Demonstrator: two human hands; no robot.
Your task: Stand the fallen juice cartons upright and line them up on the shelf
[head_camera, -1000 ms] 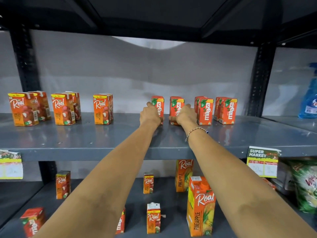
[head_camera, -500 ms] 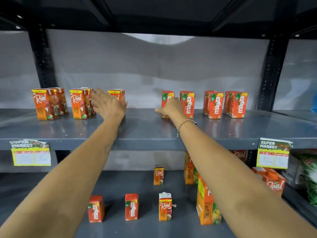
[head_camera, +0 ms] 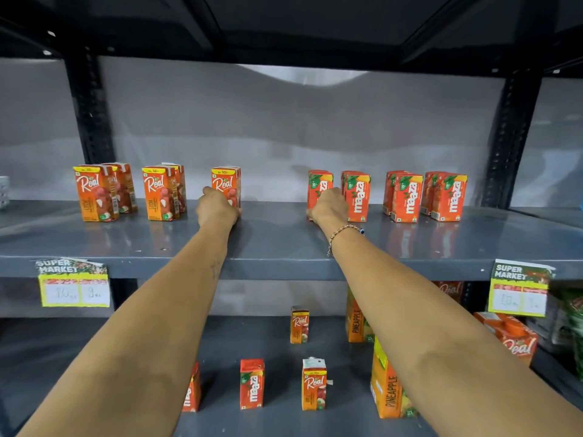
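On the grey upper shelf (head_camera: 284, 247) stands a row of small orange juice cartons, all upright. My left hand (head_camera: 217, 210) is closed around the base of the third Real carton (head_camera: 226, 183). My right hand (head_camera: 329, 207) grips the leftmost Maaza carton (head_camera: 320, 186), hiding its lower half. Two more Real carton groups (head_camera: 94, 193) (head_camera: 162, 193) stand to the left. Three more Maaza carton groups (head_camera: 358, 197) (head_camera: 405, 197) (head_camera: 448, 197) stand to the right. A gap lies between the Real and Maaza rows.
The lower shelf holds small upright cartons (head_camera: 251, 383) (head_camera: 314, 384) (head_camera: 299, 324) and tall pineapple cartons (head_camera: 389, 389) (head_camera: 356, 313). Price tags (head_camera: 74, 282) (head_camera: 519, 288) hang on the upper shelf's front edge. Black uprights (head_camera: 90, 121) (head_camera: 511, 137) frame the bay.
My left hand left the leftmost Maaza carton and moved left onto the third Real carton. My right hand shifted from the second Maaza carton to the leftmost one.
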